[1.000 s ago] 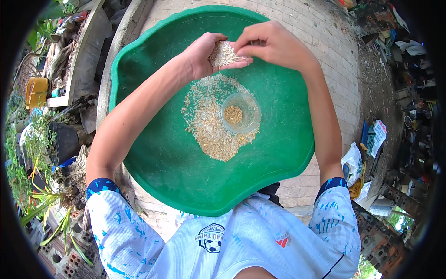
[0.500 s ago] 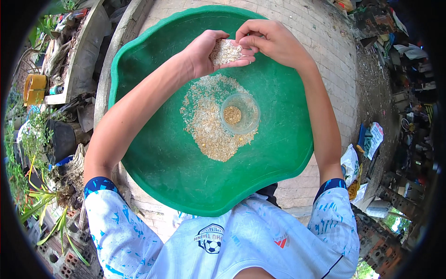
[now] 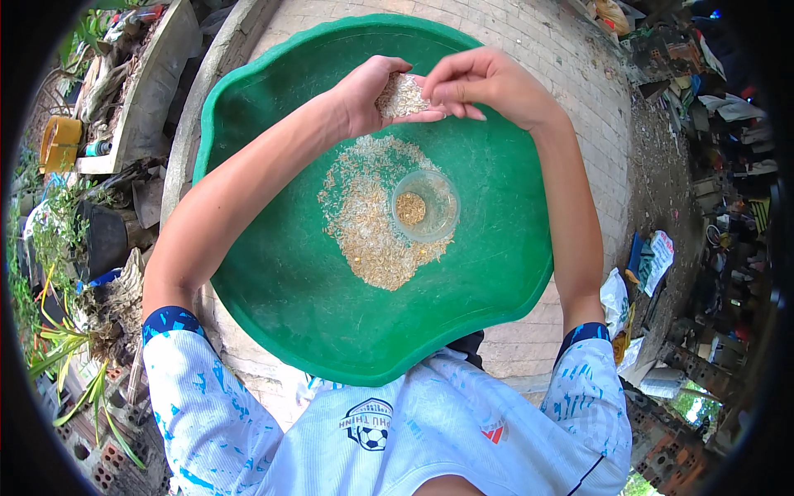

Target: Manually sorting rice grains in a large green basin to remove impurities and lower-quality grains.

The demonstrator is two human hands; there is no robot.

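My left hand (image 3: 364, 101) is turned palm up above the far part of a green plastic basin (image 3: 289, 306). A heap of pale rice grains (image 3: 402, 97) rests in its palm. Over the left fingertips, my right hand (image 3: 500, 87) bends its thumb and fingers together at the heap's edge; whatever they pinch is too small to make out. Below the hands, white and brown unhusked grains (image 3: 380, 252) are spread on the basin floor. A clear plastic cup (image 3: 447, 202) stands at the right side of this spread, with brown grains (image 3: 411, 208) in its bottom.
Pale paving (image 3: 591, 107) runs under and beyond the basin. Along the left are a concrete edging (image 3: 207, 91), a yellow object (image 3: 60, 145) and potted plants. Plastic bags (image 3: 614, 302), bricks and assorted clutter lie to the right.
My right fingers have shifted slightly right along the left fingertips and pinch closer together. The left hand still holds its heap. The whole view has shifted a little.
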